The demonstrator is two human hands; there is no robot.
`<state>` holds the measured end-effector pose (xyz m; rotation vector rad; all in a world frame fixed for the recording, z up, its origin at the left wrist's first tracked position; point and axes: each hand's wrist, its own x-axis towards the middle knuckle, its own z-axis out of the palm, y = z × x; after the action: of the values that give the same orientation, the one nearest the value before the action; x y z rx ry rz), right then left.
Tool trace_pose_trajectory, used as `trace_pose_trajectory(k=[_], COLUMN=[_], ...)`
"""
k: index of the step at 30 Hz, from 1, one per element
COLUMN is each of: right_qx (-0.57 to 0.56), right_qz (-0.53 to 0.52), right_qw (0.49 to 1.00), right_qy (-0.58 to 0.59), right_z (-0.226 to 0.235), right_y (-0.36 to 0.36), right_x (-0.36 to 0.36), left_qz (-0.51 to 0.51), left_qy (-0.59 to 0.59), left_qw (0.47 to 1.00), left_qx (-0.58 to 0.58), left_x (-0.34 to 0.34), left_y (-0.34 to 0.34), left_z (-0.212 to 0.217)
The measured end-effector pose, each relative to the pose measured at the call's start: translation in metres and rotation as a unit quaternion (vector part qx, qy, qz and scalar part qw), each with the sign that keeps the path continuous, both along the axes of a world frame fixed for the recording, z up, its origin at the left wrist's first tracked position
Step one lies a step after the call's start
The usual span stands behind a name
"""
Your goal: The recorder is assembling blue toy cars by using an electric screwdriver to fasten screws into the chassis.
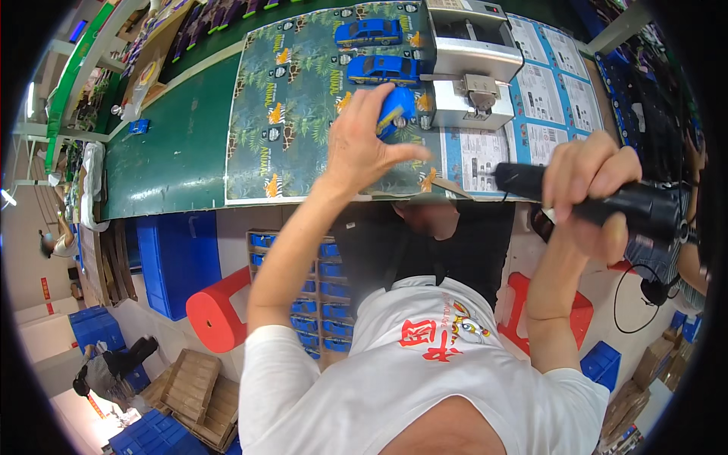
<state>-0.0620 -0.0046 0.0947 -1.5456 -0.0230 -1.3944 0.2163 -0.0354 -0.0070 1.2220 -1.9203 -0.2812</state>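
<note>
My left hand grips a blue toy car with yellow markings, tilted over the printed mat. Its fingers lie along the car's far side, and the thumb sticks out to the right. In my right hand is a black electric screwdriver, its narrow end pointing left toward the mat's front edge. The fingers wrap round its body. Two more blue toy cars, one nearer and one farther, stand on the mat beyond my left hand. Right of them is a silver metal machine, like a screw feeder.
The jungle-patterned mat covers part of the green bench. Printed sheets lie right of the machine. A small blue piece rests at the bench's left. Below are a rack of blue car parts, red stools and blue crates.
</note>
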Motion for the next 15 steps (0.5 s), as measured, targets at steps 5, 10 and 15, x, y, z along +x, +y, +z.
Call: trace_pose_trajectory(k=[5,10,15], right_qx=[0.075,0.118,0.154], right_qz=[-0.269,-0.411,-0.477], right_qw=[0.957,0.896,0.857], right_qy=[0.072,0.119,0.117], right_z=[-0.040,-0.067,-0.082], right_y=[-0.027,-0.037,-0.047], right_x=[-0.064,-0.127,-0.140], left_qz=[-0.054,0.093,0.052], left_qy=[-0.374,-0.507,-0.314], left_qw=[0.926,0.856,0.944], left_qx=[0.002,0.047,-0.086], left_x=[0.089,0.199,0.134], left_y=[0.000,0.021,0.040], left_z=[-0.007,0.019,0.015])
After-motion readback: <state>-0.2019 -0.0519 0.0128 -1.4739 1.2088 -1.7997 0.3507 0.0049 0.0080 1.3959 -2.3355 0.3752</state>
